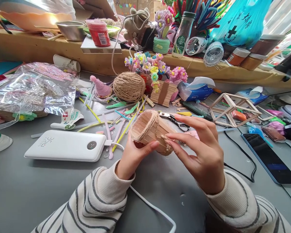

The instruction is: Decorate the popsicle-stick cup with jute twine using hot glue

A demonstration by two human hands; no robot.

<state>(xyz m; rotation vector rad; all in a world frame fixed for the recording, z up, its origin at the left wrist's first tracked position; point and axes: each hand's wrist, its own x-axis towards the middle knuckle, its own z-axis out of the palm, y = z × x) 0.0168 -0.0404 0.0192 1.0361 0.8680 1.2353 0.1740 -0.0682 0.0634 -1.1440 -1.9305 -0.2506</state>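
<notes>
Just in front of the ball of twine (129, 86), above the grey table (38, 191), a small stick-built basket (149, 129) wrapped with twine bands is held off the surface between both hands. It lies tipped on its side, its long axis running from the open mouth at upper left toward the base at lower right, mouth turned away from the person. Left hand (133, 155) grasps it from beneath, thumb pressed on the near wall; right hand (201, 152) is at the base end, fingers (181, 144) spread, fingertips touching the twine band there, so it steadies rather than clamps. Both hands are on it, the left carrying the weight. Counted: one basket in hand, one ball of twine, one pair of scissors (176, 121) just beyond the basket on the right, one white power bank (65, 145) well left of the basket, one stick frame (232, 108) further right, and one second stick basket (163, 92) filled with flowers right of the twine.
</notes>
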